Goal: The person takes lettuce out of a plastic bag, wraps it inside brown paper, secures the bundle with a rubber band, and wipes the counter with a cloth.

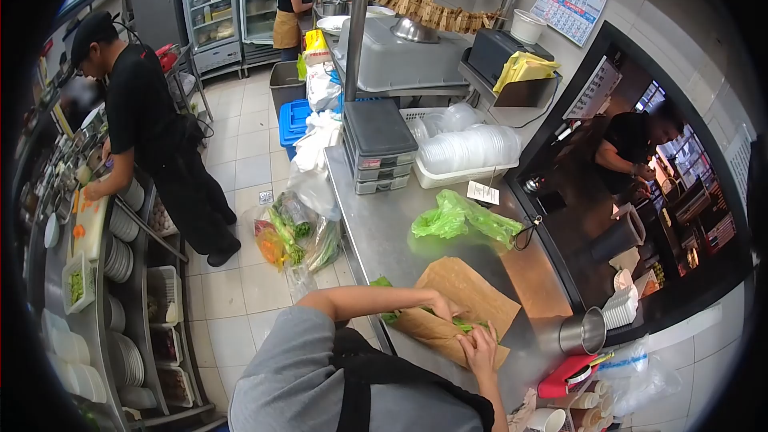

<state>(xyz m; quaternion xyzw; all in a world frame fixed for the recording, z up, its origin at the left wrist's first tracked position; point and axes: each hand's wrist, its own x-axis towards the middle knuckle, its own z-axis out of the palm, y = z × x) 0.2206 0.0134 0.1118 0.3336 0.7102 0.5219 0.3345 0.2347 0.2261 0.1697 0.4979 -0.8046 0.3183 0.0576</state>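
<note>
A sheet of brown paper lies on the steel counter, part of it folded over into a roll around leafy greens. Green leaves stick out at the roll's left end and show between my hands. My left hand reaches across the paper, its fingers curled down at the fold and partly hidden. Closer to me, my right hand is closed on the paper's rolled edge by the greens. A crumpled green plastic bag rests just beyond the paper.
A steel container and a red box stand to the right. Behind are a drawer unit and a basket of plastic lids. Bagged vegetables lie on the floor. A co-worker cuts at the left counter; others stand farther off.
</note>
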